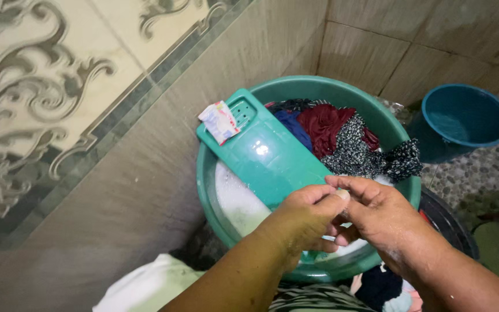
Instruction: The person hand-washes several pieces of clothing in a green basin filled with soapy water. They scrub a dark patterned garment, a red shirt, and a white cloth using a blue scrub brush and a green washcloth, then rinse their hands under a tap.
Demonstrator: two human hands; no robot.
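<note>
Right now both hands meet over the green basin's [215, 190] near rim: left hand [304, 214] & right hand [376, 216] pinch something small btwn fingertips, can't tell what. Washboard [267, 156] slants into suds, sachet [219, 120] on top; wet laundry [347, 136] heaped behind.

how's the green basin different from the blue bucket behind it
The basin is green, wide and shallow; the bucket is blue, narrower and deeper. The basin holds suds, clothes and a washboard; the bucket shows no laundry. The hands meet over the basin; the bucket stands apart. Both are round, open-topped and on the floor.
</note>
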